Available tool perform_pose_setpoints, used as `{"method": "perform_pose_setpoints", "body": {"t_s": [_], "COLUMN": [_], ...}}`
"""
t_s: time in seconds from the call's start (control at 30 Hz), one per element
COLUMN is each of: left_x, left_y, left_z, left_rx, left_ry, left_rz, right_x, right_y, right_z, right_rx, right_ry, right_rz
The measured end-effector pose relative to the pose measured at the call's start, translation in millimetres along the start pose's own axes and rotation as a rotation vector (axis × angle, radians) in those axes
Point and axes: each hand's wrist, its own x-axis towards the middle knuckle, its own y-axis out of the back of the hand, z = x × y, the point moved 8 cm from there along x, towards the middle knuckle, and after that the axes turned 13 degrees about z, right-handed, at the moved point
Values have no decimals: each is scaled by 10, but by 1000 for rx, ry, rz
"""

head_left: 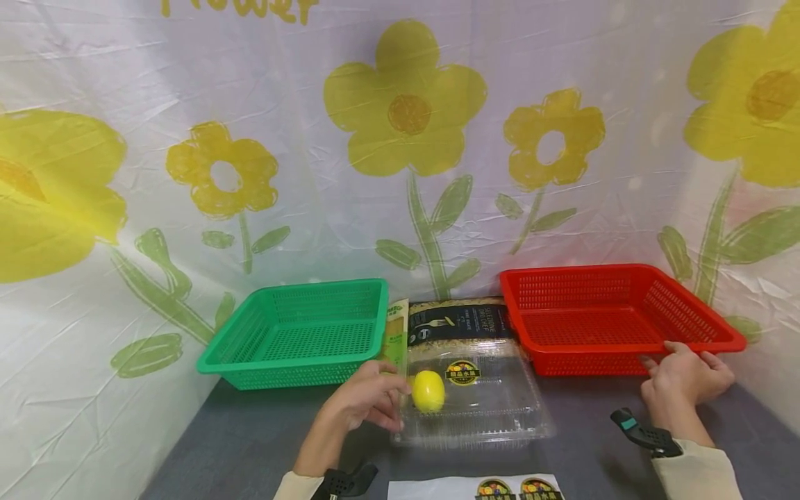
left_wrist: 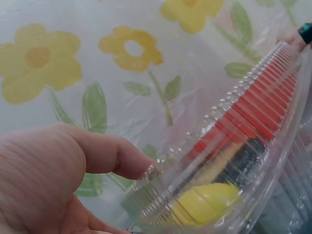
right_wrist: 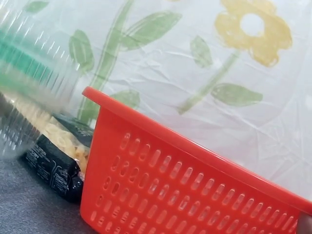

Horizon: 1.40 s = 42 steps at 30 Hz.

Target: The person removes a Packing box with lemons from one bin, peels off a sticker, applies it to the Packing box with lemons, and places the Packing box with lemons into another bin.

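Note:
In the head view, a clear plastic box (head_left: 500, 410) with a round fruit sticker on its lid sits in the middle. A yellow lemon (head_left: 428, 391) shows through its plastic at the left end, seemingly inside. My left hand (head_left: 371, 394) pinches the box's left edge; the left wrist view shows a digit against the ribbed rim (left_wrist: 158, 180), the other fingers partly hidden. On the right, my right hand (head_left: 681, 378) grips the front rim of a red basket (head_left: 600, 362), one finger over the rim. Only a fingertip (right_wrist: 304, 225) shows in the right wrist view.
A green basket (head_left: 290, 376) stands at the left. Between the baskets, behind the box, lie a black-labelled pasta bag (head_left: 459, 321) and a green-yellow packet (head_left: 396, 333). A sticker sheet (head_left: 431, 489) lies at the front edge. A flowered curtain (head_left: 300, 229) hangs behind.

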Motion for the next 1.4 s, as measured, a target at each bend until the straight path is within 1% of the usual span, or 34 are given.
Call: {"method": "perform_pose_setpoints", "body": {"t_s": [0.07, 0.17, 0.3, 0.43, 0.5, 0.6, 0.8, 0.9, 1.0, 1.1, 1.2, 1.3, 1.4], "left_x": [-25, -62, -131, -185, -175, -122, 34, 114, 202, 285, 362, 438, 538], "left_y": [20, 78, 227, 345, 361, 340, 214, 139, 28, -128, -301, -480, -656], "left_z": [47, 119, 210, 302, 352, 437, 652, 801, 956, 1092, 1216, 1317, 1365], "left_rx": [-12, -12, -10, -42, -57, -70, -75, -67, -46, -30, -33, -64, -102], "left_ry": [-9, -19, -22, -36, -51, -75, -98, -112, -127, -139, -163, -180, -176], "left_rz": [-1, 12, 63, 104, 118, 134, 120, 120, 110, 82, 63, 49, 42], "right_x": [8, 29, 45, 29, 15, 17, 43, 47, 54, 67, 75, 71, 69], "right_y": [-7, -9, -9, -15, -21, -38, -56, -65, -62, -49, -45, -57, -52], "right_z": [4, 21, 74, 124, 131, 131, 122, 120, 115, 101, 79, 55, 49], "right_rx": [0, 1, 11, 7, 2, 2, 19, 30, 47, 72, 86, 90, 84], "right_ry": [1, 1, -4, -9, -12, -22, -43, -49, -60, -68, -72, -75, -74], "right_rz": [-1, 1, 2, -4, -9, -20, -49, -60, -59, -49, -46, -59, -59]}}
